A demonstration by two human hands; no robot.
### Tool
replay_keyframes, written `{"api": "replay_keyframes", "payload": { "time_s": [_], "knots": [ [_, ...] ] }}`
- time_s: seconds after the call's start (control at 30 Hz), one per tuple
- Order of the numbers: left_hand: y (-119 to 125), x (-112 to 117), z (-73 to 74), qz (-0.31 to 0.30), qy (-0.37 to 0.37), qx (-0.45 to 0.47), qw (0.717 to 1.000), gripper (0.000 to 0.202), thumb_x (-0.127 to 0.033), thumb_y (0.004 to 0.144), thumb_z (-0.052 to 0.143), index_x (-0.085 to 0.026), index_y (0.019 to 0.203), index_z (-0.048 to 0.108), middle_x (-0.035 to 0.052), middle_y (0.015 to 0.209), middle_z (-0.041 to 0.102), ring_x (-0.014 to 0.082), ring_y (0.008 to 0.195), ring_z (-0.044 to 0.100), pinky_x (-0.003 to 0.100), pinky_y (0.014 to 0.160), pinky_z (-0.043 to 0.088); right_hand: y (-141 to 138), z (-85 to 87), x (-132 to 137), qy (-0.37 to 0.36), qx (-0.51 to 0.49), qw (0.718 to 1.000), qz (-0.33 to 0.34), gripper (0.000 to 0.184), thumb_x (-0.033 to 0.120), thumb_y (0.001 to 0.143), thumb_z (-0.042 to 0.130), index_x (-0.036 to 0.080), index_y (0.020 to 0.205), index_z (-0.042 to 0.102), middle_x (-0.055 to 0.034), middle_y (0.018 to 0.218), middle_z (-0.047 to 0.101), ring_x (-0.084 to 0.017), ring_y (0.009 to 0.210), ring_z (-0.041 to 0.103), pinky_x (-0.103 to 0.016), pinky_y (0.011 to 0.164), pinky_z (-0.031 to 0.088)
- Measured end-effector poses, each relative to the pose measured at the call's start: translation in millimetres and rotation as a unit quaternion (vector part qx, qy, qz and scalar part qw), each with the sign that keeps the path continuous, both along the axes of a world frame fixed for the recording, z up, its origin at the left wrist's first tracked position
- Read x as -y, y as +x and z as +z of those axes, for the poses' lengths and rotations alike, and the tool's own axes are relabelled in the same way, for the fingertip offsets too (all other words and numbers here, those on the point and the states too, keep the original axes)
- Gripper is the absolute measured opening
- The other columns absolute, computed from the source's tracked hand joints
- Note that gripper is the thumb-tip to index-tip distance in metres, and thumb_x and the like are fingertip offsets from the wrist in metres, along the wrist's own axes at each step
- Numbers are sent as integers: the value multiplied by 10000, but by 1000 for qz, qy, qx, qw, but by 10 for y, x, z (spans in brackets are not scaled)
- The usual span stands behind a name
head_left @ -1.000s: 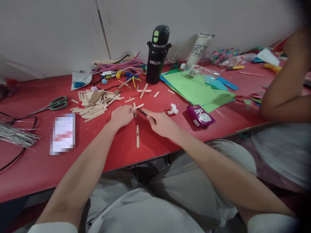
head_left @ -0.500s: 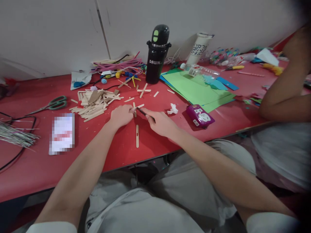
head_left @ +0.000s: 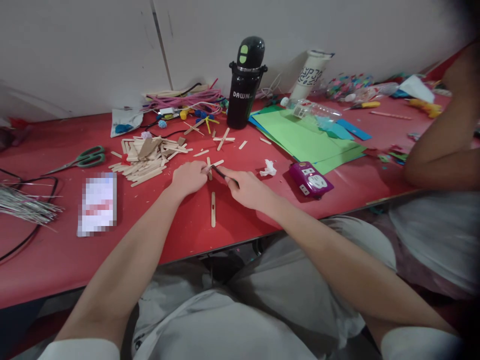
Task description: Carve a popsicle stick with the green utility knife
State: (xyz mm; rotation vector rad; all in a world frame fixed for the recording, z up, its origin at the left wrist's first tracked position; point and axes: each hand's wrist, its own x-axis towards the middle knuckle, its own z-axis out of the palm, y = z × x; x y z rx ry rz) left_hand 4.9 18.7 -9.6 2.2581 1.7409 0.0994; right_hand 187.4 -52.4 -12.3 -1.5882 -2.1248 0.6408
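Observation:
My left hand [head_left: 189, 177] rests on the red table [head_left: 56, 260] with its fingers curled, pressing down a small cross of wooden craft sticks [head_left: 212, 165]. My right hand [head_left: 245, 188] grips a thin dark tool [head_left: 224, 175] like a pen, its tip touching the sticks. A single craft stick [head_left: 213, 209] with a red mark lies just below both hands. A heap of loose craft sticks [head_left: 148, 157] sits left of my left hand.
Green-handled scissors [head_left: 80, 159], a blurred card [head_left: 97, 203] and black wires [head_left: 26, 205] lie at left. A black bottle [head_left: 243, 82], green paper sheets [head_left: 303, 137] and a purple power strip [head_left: 310, 179] are beyond. Another person's arm [head_left: 442, 145] leans on the table at right.
Both hands stay on the crossed sticks with barely any movement. The camera view has shifted slightly.

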Motion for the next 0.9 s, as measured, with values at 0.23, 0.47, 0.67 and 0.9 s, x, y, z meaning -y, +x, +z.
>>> {"api": "replay_keyframes", "payload": {
  "time_s": [0.23,0.47,0.67,0.9],
  "knots": [
    [16,26,28,6,-8,-1,1000,325,-342,960,396,-254,953,709,84,1067,749,278,1042,663,368,860,487,-24,33,31,-9,11,1000,-1,571,141,966,398,174,1528,496,-95,907,739,-145,593,533,-261,591,368],
    [10,20,7,3,-1,2,1000,347,-361,967,382,-252,962,711,92,1063,750,278,1044,663,366,864,485,-23,27,26,-11,11,1000,3,577,133,961,397,173,1527,500,-100,905,740,-162,637,570,-271,617,376],
    [6,13,-5,3,-2,9,1000,350,-357,961,383,-249,937,715,95,1051,749,285,1032,668,381,870,485,-23,32,28,-8,11,1000,4,583,135,952,398,166,1525,501,-102,898,742,-153,597,545,-272,600,374],
    [11,40,28,8,-11,17,1000,324,-340,948,412,-250,909,721,88,1063,752,272,1046,668,369,877,490,-25,33,19,-5,25,1000,4,590,134,943,412,185,1523,506,-107,931,755,-161,620,576,-271,611,399]
  ]
}}
